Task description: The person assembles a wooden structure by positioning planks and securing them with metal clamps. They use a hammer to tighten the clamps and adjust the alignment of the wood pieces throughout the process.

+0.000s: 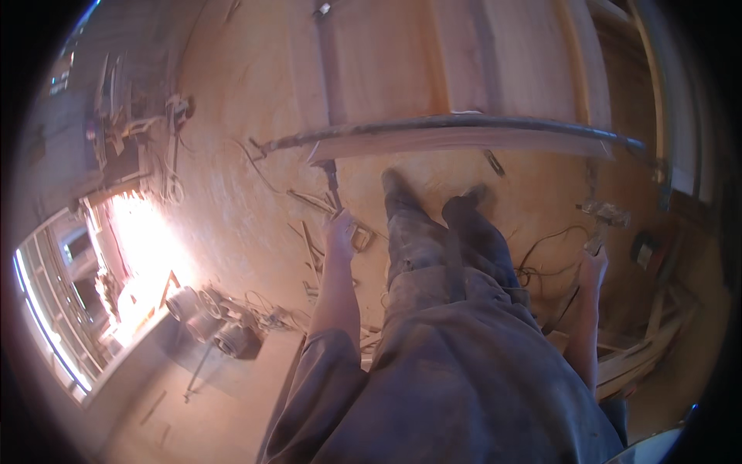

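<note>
A large panel of wooden boards (386, 62) lies in front of me, its planks in pale and orange-brown tones. Along its near edge runs a long dark bar (456, 121), slightly bowed in the picture. My left hand (338, 226) is closed around the dark handle (332, 176) of a clamp-like tool at the panel's near left corner. Out to the right, away from the panel, my right hand (593, 267) is closed on a hammer (607, 214), its head up and somewhat blurred. My legs stand between the two hands.
A workbench (224, 410) at lower left bears several round machine parts or motors (234, 339). Cords (541, 267) and wood offcuts (309, 247) lie on the dusty floor (232, 209). Wood strips (641, 356) are piled at lower right. Bright light enters through a left opening (143, 247).
</note>
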Tool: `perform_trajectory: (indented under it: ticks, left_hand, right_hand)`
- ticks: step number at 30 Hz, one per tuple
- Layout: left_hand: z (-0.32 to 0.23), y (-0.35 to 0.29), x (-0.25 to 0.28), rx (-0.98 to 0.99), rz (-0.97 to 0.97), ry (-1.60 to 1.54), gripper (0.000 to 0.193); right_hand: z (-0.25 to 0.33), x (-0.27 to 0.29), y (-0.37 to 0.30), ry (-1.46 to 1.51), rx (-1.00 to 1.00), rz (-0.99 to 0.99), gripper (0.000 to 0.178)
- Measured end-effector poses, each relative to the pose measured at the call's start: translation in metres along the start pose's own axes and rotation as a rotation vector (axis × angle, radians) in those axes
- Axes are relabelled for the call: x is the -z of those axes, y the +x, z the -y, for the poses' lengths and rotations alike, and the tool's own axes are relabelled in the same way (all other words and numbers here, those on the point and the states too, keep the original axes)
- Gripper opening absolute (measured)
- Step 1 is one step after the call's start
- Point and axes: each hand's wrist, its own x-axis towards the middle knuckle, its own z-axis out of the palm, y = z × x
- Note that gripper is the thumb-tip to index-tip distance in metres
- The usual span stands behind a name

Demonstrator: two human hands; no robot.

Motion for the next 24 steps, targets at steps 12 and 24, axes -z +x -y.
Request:
perform_trajectory:
  ticks: [12,24]
  left_hand:
    - [-0.015,0.068,0.003,0.172,0.086,0.884,0.036]
    - [0.019,0.083,-0.016,0.165,-0.079,0.311,0.042]
  right_hand:
    - [0.315,-0.194,-0.102,0.084,0.219,0.713,0.021]
    - [0.378,-0.349,-0.137,0.269,-0.233,0.95,0.016]
